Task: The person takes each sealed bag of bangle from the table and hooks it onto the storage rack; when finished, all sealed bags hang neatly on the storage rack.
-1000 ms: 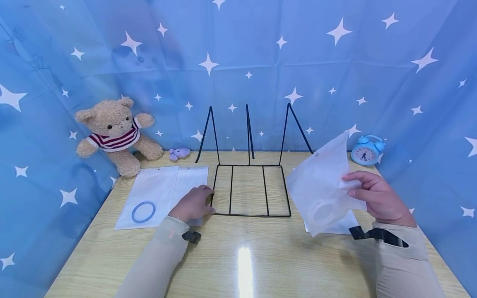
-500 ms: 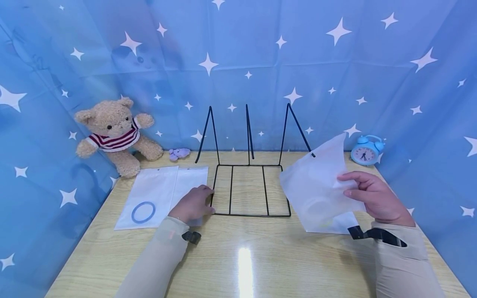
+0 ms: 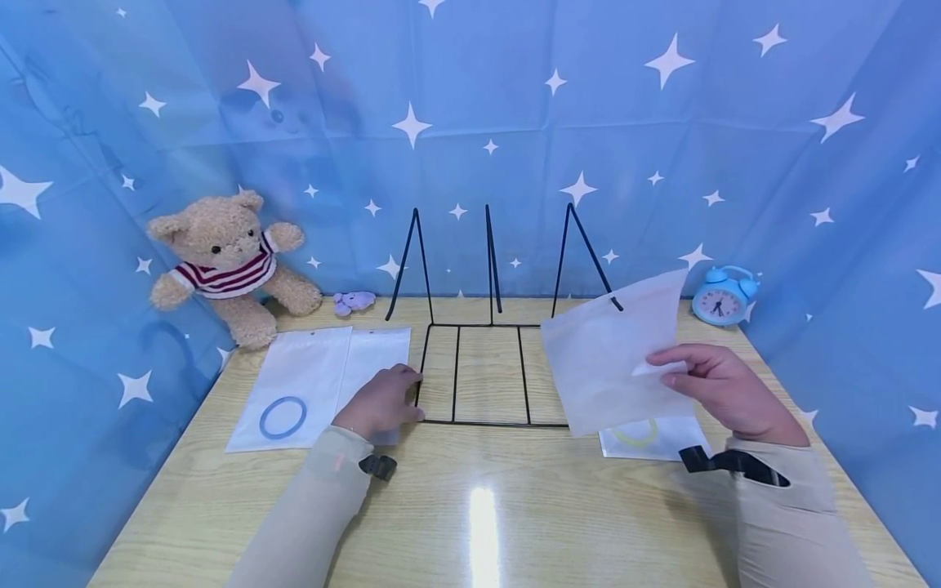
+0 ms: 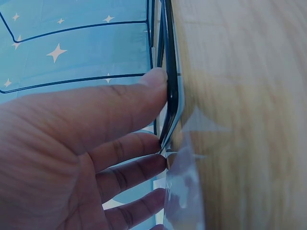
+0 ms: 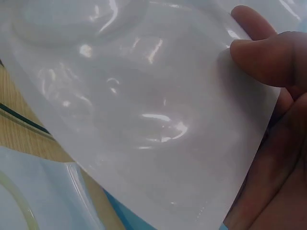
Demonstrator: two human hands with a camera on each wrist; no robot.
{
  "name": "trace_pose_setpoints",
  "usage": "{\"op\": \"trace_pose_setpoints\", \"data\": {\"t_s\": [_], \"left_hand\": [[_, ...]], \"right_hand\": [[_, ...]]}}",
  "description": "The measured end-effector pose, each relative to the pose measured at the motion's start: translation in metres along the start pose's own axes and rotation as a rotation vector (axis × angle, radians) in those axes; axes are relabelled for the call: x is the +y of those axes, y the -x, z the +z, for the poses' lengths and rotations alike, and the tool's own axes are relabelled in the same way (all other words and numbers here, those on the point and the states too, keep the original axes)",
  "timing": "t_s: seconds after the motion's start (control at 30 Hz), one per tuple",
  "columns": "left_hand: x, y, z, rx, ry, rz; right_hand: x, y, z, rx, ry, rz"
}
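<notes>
A black wire rack [image 3: 478,423] with several upright hooked prongs stands mid-table. My left hand [image 3: 381,400] holds its front left corner, thumb and index fingertip on the wire [image 4: 171,86] in the left wrist view. My right hand [image 3: 724,392] pinches the right edge of a translucent white plastic bag [image 3: 606,359] between thumb and index finger. A pale ring [image 5: 57,37] shows faintly inside it in the right wrist view. The right prong's tip [image 3: 616,304] shows in front of the bag's upper part; I cannot tell whether it passes through the hole.
Another bag [image 3: 687,445] with a yellow ring lies beneath the held one. Two white bags [image 3: 309,367] lie at left, a blue ring [image 3: 263,420] showing on one. Behind are a teddy bear [image 3: 228,282], a purple toy [image 3: 354,303] and a blue alarm clock [image 3: 720,304].
The right hand has carried the bag left, towards the right prong, whose tip now shows in front of it. The yellow ring below has come into sight. The left hand has stayed put.
</notes>
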State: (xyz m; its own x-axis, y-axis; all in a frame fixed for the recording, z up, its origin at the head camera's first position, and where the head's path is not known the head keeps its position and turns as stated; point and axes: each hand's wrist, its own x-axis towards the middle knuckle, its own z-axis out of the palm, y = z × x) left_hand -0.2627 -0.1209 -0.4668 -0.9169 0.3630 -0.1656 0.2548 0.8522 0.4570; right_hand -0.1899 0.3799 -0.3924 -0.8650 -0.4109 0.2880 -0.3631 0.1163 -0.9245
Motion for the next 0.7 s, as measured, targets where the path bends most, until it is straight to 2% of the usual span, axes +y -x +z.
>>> {"op": "trace_pose_setpoints", "data": {"t_s": [0.3,0.53,0.7], "left_hand": [[-0.001,-0.0002,0.0004,0.008,-0.001,0.002],[-0.0003,0.0009,-0.0018,-0.001,-0.011,0.0],[0.0018,-0.001,-0.0018,-0.012,-0.011,-0.005]], "right_hand": [[-0.0002,-0.0039,0.0034,0.011,0.12,0.027],[-0.0008,-0.0057,0.004,0.01,0.227,0.078],[-0.002,-0.0047,0.0046,-0.007,0.283,0.071]]}}
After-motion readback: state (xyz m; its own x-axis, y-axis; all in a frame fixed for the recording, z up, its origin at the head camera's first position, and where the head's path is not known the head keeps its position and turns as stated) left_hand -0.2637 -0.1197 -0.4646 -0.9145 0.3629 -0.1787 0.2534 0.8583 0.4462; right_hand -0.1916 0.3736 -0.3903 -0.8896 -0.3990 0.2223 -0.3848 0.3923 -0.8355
